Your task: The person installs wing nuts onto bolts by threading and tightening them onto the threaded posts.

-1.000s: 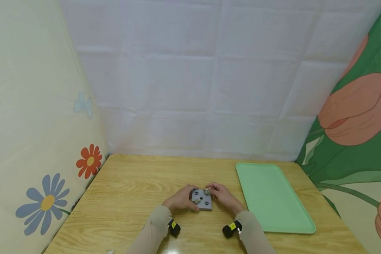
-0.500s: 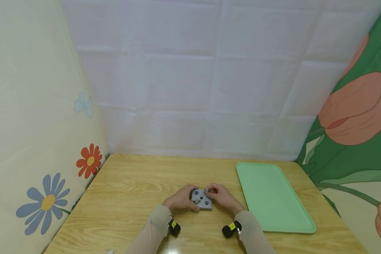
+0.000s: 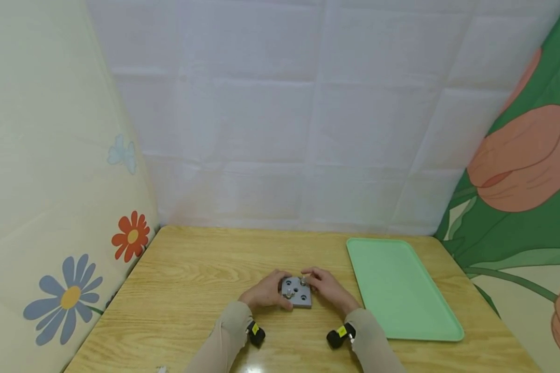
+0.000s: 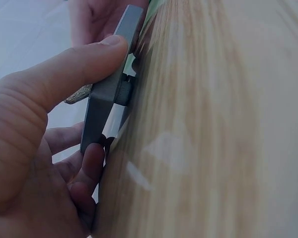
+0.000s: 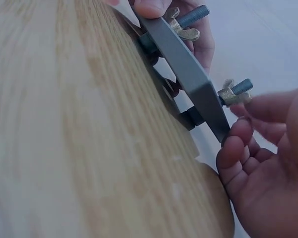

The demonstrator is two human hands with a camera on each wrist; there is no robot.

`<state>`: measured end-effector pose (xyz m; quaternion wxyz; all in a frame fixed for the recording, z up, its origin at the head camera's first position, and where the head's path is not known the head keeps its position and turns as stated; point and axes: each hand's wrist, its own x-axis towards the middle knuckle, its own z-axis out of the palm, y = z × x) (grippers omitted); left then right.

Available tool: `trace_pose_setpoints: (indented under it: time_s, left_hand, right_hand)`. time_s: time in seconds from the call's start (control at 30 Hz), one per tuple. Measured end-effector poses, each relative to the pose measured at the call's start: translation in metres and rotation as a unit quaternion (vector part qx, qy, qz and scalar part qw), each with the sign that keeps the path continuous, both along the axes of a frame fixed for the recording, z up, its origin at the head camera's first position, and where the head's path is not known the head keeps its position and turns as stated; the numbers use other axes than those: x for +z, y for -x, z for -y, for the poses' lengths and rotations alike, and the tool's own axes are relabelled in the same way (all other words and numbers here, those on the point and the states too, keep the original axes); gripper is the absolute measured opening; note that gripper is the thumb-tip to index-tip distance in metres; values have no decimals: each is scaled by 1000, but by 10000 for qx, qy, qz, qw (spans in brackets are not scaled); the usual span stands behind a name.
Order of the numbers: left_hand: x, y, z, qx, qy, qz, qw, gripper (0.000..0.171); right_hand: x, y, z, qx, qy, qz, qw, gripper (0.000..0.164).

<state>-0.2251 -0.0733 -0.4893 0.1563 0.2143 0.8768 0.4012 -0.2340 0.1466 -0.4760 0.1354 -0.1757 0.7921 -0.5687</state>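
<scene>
A grey metal plate (image 3: 296, 298) with several holes is in the middle of the head view, close over the wooden table. My left hand (image 3: 264, 293) grips its left side, thumb along the near edge and fingers at the far edge. Two bolts pass through the plate, their dark heads (image 5: 191, 118) showing underneath. One wing nut (image 5: 188, 33) sits on the bolt nearer my left hand. At the far right corner, my right hand (image 3: 329, 287) pinches the other wing nut (image 5: 233, 95) on its threaded bolt (image 5: 243, 86). Its lower fingers curl by the plate's edge.
A light green tray (image 3: 403, 290) lies on the wooden table (image 3: 205, 259) to the right of my right hand. A small pale object (image 3: 162, 369) shows at the table's near edge, left of centre. Cloth walls (image 3: 261, 129) enclose the back and sides.
My right fingers closed in on the far wing nut half a second ago and are now more spread again around it. The left hand and the plate have stayed in place.
</scene>
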Motion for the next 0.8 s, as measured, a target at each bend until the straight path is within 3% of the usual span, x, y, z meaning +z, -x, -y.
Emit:
trace_pose_setpoints:
  time_s: [0.1, 0.23, 0.53, 0.67, 0.8]
  left_hand:
    - [0, 0, 0, 5, 29, 14, 10000, 81]
    - [0, 0, 0, 19, 27, 31, 10000, 82]
    - [0, 0, 0, -27, 20, 4, 10000, 81]
    - [0, 1, 0, -63, 1, -37, 10000, 81]
    - [0, 1, 0, -49, -12, -19, 10000, 81]
  right_hand:
    - [-11, 5, -2, 106, -212, -286, 9993, 31]
    - [-25, 12, -4, 37, -380, -268, 9989, 29]
    - [-26, 12, -2, -69, -549, -404, 9977, 11]
    - [-24, 11, 0, -158, -680, -532, 9961, 12]
    - [-25, 11, -2, -92, -307, -200, 9993, 18]
